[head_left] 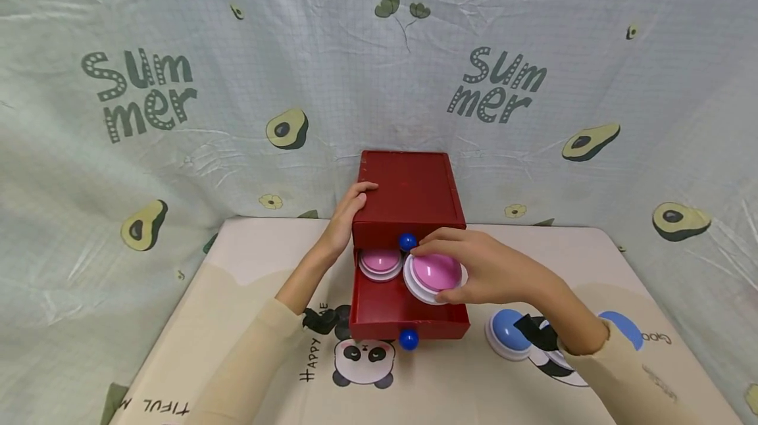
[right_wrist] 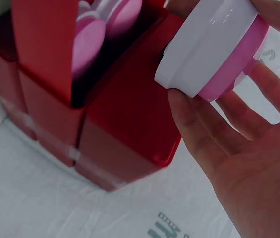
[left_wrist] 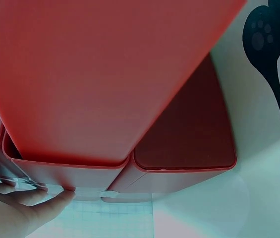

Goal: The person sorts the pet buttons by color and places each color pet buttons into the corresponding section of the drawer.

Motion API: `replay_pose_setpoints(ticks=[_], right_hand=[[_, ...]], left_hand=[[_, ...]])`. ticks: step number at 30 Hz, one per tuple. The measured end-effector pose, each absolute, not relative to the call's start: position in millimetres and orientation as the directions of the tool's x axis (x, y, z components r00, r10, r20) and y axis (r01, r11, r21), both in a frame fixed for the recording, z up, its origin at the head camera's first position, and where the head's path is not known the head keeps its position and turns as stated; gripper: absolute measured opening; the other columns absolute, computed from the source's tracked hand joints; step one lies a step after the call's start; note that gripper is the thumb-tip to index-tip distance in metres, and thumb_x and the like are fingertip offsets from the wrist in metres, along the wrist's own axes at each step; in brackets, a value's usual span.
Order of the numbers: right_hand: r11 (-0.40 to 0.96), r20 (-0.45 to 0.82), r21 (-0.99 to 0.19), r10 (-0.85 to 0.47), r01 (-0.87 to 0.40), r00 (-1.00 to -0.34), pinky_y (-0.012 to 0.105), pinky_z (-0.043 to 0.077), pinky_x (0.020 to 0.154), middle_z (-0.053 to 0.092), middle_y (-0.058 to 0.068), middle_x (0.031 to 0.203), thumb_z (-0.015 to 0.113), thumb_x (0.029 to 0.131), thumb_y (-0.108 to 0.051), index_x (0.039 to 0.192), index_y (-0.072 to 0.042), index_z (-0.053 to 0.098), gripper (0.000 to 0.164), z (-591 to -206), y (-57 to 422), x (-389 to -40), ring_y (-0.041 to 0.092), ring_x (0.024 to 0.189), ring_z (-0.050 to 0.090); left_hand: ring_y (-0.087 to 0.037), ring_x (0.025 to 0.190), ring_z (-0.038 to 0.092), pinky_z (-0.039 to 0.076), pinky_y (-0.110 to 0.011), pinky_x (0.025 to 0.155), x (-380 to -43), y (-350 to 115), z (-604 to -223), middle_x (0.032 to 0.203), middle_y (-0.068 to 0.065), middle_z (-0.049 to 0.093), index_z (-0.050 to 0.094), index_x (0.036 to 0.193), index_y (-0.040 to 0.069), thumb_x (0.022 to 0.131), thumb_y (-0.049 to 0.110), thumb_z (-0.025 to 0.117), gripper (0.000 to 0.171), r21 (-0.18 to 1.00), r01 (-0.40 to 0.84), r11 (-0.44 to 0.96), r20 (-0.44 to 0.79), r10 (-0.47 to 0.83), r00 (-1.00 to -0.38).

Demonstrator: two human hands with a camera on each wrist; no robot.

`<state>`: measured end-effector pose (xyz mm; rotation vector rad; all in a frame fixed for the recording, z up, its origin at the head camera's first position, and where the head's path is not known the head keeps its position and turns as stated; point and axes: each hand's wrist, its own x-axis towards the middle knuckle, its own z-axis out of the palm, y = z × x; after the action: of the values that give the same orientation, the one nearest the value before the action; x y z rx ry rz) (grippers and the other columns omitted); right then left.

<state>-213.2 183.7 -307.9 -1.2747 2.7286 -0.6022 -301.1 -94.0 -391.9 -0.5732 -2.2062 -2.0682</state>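
Observation:
A red drawer cabinet (head_left: 408, 188) stands at the back of the table with its lower drawer (head_left: 385, 306) pulled out. My right hand (head_left: 491, 267) holds a round pink push button with a white base (head_left: 438, 274) over the drawer's right side. The right wrist view shows that button (right_wrist: 209, 49) tilted, gripped around its rim by fingers and thumb. Inside the drawer at the back left sits another pink push button (head_left: 381, 262). My left hand (head_left: 343, 221) rests against the cabinet's left side, fingers extended, fingertips at the top edge.
A blue push button (head_left: 509, 331) with a white base stands to the right of the drawer, near my right wrist. Blue knobs (head_left: 408, 339) mark the drawer fronts. Behind the cabinet hangs a printed cloth (head_left: 331, 70). The table mat (head_left: 343, 399) carries panda prints.

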Motion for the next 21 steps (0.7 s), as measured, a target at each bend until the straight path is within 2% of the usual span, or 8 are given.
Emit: replay_pose_setpoints(ticks=[11,21], right_hand=[[0.552,-0.003,-0.433,-0.791,-0.712,-0.612,0.035,0.06,0.09,0.061,-0.004,0.139,0.089,0.075,-0.032,0.138,-0.029,0.064,0.067,-311.9,157.4,-220.5,0.017,0.125,0.057],[0.512,-0.028,-0.395,-0.837,-0.763,-0.547,0.032,0.056,0.095,0.062,-0.005,0.135,0.088,0.078,-0.034,0.139,-0.026,0.064,0.066,-327.2,142.7,-224.2,0.013,0.12,0.059]], left_hand=[[-0.031,0.142,0.037,0.026,-0.05,0.117,-301.9,-94.9,-392.8,0.155,-0.013,0.04,0.047,0.146,0.01,0.109,0.027,0.03,0.044,0.949,0.312,0.038,0.295,0.231,-0.927],[-0.03,0.141,0.037,0.028,-0.049,0.116,-301.5,-94.2,-392.2,0.155,-0.012,0.041,0.046,0.146,0.01,0.109,0.027,0.029,0.044,0.951,0.307,0.034,0.291,0.235,-0.928]])
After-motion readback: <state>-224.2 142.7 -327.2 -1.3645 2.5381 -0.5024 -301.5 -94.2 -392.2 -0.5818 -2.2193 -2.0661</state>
